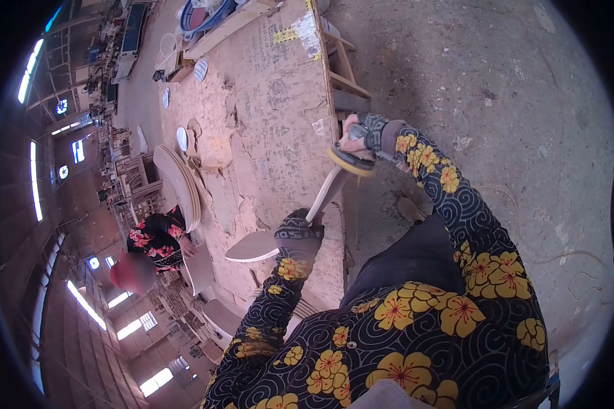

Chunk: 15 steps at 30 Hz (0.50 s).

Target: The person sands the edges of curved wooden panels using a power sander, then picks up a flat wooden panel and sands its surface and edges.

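A round-pad sander (351, 161) with a yellow-edged disc is in my right hand (359, 134), which is closed around its top near the table edge. The pad meets the upper end of a narrow, pale wooden piece (329, 191) tilted up on edge. My left hand (301, 228), in a grey patterned fingerless glove, grips the lower end of that piece; some of its fingers are hidden. Beside my left wrist lies a flat wooden board (252, 247) with a rounded end.
The worn worktable (273, 102) carries a stack of curved boards (177, 180), round discs (182, 138) and a blue basket (208, 15). Across it, a co-worker's hand (187, 246) is at another board (198, 269). Concrete floor (498, 102) lies to the right.
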{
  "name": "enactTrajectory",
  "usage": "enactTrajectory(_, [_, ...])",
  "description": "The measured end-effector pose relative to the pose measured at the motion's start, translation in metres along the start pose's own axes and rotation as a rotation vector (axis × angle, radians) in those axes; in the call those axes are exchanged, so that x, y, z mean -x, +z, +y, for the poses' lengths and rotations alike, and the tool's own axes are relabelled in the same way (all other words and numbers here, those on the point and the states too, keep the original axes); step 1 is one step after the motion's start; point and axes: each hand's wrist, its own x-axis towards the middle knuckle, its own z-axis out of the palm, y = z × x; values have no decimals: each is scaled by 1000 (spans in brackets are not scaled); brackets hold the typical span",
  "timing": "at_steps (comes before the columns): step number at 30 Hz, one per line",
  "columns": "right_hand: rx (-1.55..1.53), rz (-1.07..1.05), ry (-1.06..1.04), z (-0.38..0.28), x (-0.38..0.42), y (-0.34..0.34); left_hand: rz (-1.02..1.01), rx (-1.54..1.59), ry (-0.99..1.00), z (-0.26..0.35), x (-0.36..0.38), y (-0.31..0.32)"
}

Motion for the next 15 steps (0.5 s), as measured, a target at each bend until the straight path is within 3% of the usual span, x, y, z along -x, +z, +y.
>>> enactTrajectory(3, [-39, -48, 207, 35, -5, -4, -4, -18, -4, -1, 1, -2])
enactTrajectory(15, [-59, -69, 104, 54, -20, 1, 4, 9, -2, 3, -1, -4])
